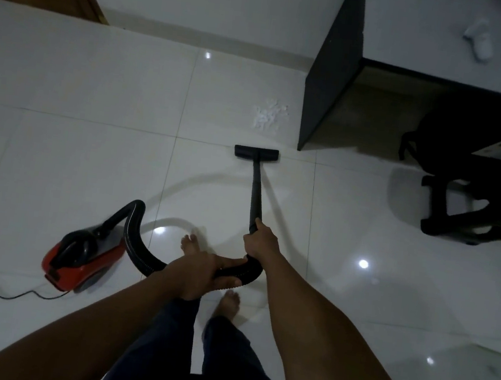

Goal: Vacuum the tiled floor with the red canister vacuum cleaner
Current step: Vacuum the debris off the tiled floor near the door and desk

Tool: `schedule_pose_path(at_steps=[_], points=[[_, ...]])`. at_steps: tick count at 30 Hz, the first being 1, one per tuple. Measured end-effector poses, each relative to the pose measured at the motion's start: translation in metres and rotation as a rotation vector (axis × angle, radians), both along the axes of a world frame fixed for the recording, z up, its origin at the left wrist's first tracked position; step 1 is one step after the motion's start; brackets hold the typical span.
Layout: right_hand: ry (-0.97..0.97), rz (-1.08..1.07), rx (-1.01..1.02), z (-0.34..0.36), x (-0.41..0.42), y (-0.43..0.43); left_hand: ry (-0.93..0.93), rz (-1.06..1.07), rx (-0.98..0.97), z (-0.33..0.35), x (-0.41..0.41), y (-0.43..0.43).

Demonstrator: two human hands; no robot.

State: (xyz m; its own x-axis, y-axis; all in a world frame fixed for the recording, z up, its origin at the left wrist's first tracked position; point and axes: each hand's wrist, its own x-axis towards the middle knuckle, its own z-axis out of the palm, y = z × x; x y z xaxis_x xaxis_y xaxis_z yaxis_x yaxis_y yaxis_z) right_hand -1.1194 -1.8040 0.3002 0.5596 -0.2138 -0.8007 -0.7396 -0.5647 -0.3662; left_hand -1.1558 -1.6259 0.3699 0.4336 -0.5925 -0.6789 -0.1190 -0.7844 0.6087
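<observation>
The person's left hand (204, 274) is gripping the black corrugated hose (134, 238) from above, fingers wrapped round it just behind the bend. It is probably carrying the slack so the hose is not dragging over the bare feet (190, 244) below. Just ahead, the right hand (260, 241) is clenching the upper end of the wand (257, 190), one digit lying along the tube; this hand appears to be doing the steering and pushing. Both forearms are reaching forward and down, the left angling inward toward the body's midline.

To the left, the red canister vacuum cleaner (83, 259) is sitting on the tiled floor (89, 154), its hose looping up and then down to the hands and its power cord (3, 292) trailing toward the left edge. Parked beside the person, it is staying out of the wand's path.

Farther out, the wand is slanting down to the floor head (256, 153), which is lying flat on the tile, squared toward a small scatter of white debris (269, 116) a little beyond it and not touching it. The scatter is lying just beside a desk's dark side panel (329, 73), so the next move is probably calling for a straight forward stroke, keeping the head's right end off that panel.
</observation>
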Motion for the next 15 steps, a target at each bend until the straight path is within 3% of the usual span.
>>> schedule_pose_path(at_steps=[5, 15], points=[[0.019, -0.079, 0.010, -0.010, -0.041, -0.011, 0.007, -0.095, 0.034, 0.032, -0.023, -0.014], [0.022, -0.241, 0.139, -0.022, -0.013, -0.013, -0.083, -0.103, 0.031, -0.012, 0.012, -0.009]])
